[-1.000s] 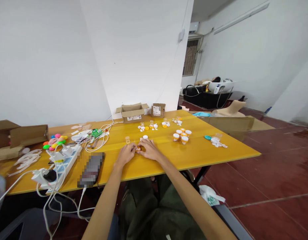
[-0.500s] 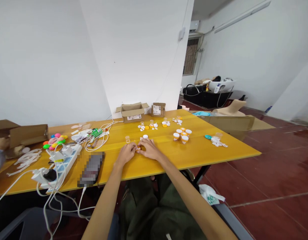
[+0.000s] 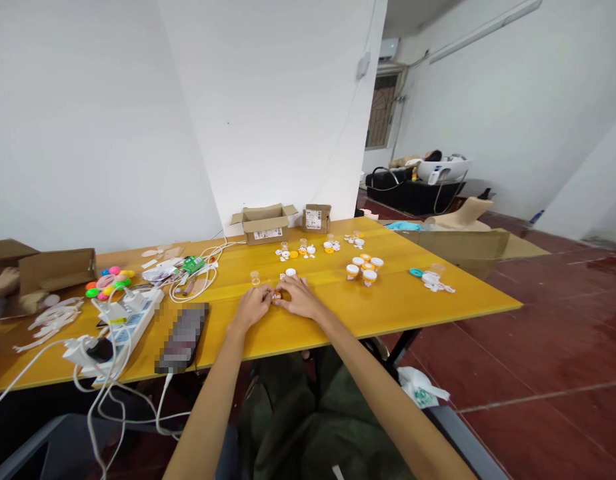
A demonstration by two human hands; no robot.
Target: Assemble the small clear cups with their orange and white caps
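Over the near middle of the yellow table (image 3: 333, 320), my left hand (image 3: 254, 305) and my right hand (image 3: 299, 297) meet at the fingertips. Between them they pinch a small orange and white plastic part (image 3: 277, 295); the fingers cover much of it, so its exact kind is unclear. Just beyond my right fingers lies a round white piece (image 3: 291, 273). A clear plastic cup (image 3: 255, 278) stands beyond my left hand. To the right is a cluster of small jars with white and orange lids (image 3: 365, 267).
Groups of small white and orange parts (image 3: 294, 254) lie farther back, before two cardboard boxes (image 3: 265, 225). White pieces (image 3: 435, 283) and a teal ring (image 3: 416, 273) are at right. Left are a phone (image 3: 183, 337), a power strip (image 3: 123, 333) and cables. Another person's hand (image 3: 4, 283) reaches into a box.
My hands stay in nearly the same place, fingers still together on the small part. The other person's hand at far left has shifted slightly up.
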